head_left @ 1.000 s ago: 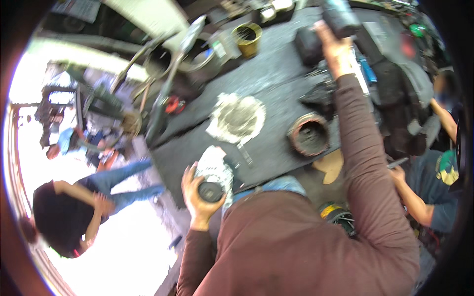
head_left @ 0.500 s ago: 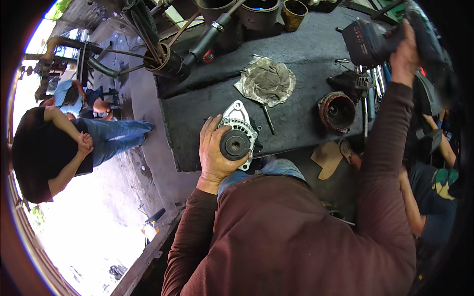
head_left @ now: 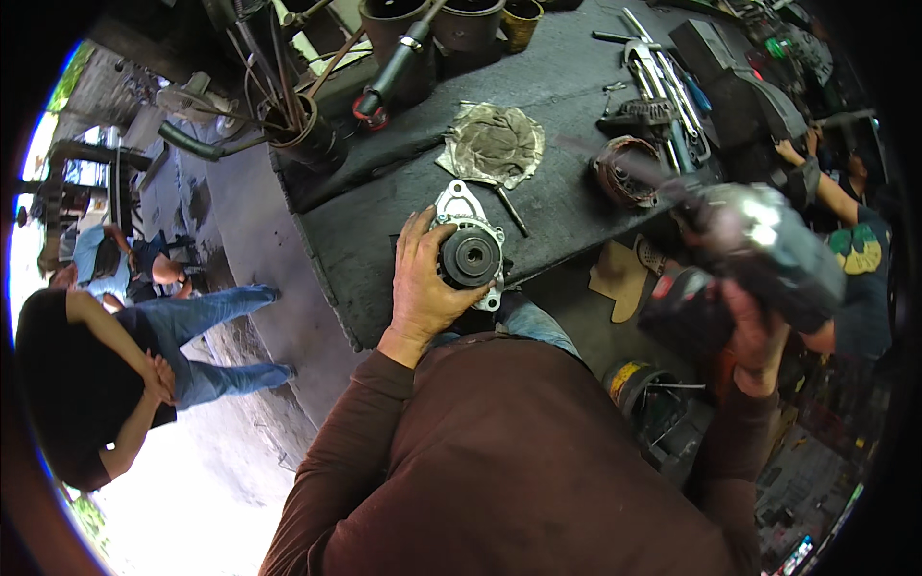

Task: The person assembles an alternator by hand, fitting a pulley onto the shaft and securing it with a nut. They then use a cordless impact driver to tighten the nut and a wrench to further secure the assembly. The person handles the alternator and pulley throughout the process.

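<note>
My left hand (head_left: 425,278) is wrapped round an alternator (head_left: 459,204) at the near edge of the dark workbench. Its black pulley (head_left: 471,255) faces up, with the thumb and fingers on either side of it. Off to the right, my right hand (head_left: 756,329) grips a cordless impact wrench (head_left: 759,245) by its handle. Motion blurs the tool, whose long front end points left toward the bench. Just beyond the alternator lie a grimy crumpled cloth (head_left: 494,144) and a short metal rod (head_left: 512,212).
A round stator (head_left: 626,173) and several wrenches (head_left: 663,82) lie on the bench's right side. A can of rods (head_left: 309,134) stands at the far left corner, with dark buckets (head_left: 468,24) behind. A person (head_left: 96,374) stands at left; another (head_left: 855,250) is at right.
My right hand has brought the impact wrench down from the far right, nearer to me. The left hand still holds the alternator. My view has shifted slightly.
</note>
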`<state>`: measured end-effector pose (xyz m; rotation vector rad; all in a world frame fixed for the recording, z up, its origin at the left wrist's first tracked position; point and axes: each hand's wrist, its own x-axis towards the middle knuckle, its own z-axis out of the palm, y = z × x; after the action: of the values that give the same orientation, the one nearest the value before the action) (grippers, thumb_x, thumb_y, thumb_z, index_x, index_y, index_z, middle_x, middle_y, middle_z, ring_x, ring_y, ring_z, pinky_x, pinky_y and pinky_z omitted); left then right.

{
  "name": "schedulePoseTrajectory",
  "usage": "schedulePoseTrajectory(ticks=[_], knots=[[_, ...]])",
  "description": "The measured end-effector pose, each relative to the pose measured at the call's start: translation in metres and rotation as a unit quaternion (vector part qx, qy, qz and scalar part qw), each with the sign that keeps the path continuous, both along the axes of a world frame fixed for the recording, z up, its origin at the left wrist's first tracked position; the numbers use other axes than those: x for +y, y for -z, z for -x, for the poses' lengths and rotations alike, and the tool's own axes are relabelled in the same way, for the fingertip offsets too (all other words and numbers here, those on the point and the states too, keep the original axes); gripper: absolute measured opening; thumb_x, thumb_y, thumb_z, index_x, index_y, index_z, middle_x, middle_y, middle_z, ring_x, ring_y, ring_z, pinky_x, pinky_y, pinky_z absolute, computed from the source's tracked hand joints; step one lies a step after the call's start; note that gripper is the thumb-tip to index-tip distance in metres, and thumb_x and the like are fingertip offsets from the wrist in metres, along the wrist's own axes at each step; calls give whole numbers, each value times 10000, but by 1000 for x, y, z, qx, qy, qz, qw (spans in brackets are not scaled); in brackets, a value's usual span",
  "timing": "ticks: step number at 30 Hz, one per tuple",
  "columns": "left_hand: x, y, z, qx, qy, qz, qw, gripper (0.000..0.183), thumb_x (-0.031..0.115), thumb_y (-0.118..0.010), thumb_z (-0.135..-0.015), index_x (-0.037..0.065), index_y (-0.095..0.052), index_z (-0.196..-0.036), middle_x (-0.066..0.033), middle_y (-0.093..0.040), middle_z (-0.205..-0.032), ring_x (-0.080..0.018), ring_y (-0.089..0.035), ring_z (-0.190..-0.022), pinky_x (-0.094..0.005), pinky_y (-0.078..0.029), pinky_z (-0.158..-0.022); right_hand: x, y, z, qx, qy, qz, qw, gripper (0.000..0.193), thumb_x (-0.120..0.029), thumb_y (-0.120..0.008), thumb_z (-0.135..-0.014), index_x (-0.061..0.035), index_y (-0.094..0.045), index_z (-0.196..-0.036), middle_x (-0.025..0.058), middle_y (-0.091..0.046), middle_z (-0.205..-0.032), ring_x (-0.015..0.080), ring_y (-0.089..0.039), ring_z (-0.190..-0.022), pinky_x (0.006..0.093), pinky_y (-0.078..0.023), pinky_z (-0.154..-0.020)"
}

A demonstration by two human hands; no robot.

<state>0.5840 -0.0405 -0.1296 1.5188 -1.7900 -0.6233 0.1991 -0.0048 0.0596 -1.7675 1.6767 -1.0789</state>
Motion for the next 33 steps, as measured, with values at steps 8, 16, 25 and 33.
schedulePoseTrajectory(ticks=[8,16,25,33], knots=[[0,2,-1,21,-2,3,1000,1060,259,-1026,-587,17,-484,-1465,-243,-449,-1584,-434,-441,-1465,-509,-377,-1233,-3,16,-67,-47,-98,-204,973,393,-51,-804,-927,-14,-674,-1296,84,-738,-1182,177,-683,-1061,365,-557,-945],[1,8,0,18,-3,18,1000,1005,265,-1017,-584,20,-526,-1426,-250,-480,-1561,-453,-437,-1468,-532,-365,-1235,-27,6,-80,-16,-131,-323,937,386,-32,-762,-920,-13,-678,-1297,98,-738,-1186,194,-668,-1018,366,-546,-941],[0,12,-1,39,-2,25,999,1036,271,-1016,-588,19,-497,-1448,-252,-484,-1556,-456,-432,-1474,-536,-361,-1236,-42,-6,-88,-55,-108,-362,924,425,-23,-750,-924,-18,-661,-1339,86,-729,-1229,168,-654,-1082,356,-533,-978],[-2,13,-3,51,14,40,998,1065,281,-1022,-592,9,-474,-1464,-248,-481,-1556,-454,-445,-1467,-530,-369,-1235,-55,-12,-94,-28,-127,-402,906,428,-47,-768,-939,-29,-666,-1354,65,-722,-1239,143,-641,-1074,346,-539,-964]])
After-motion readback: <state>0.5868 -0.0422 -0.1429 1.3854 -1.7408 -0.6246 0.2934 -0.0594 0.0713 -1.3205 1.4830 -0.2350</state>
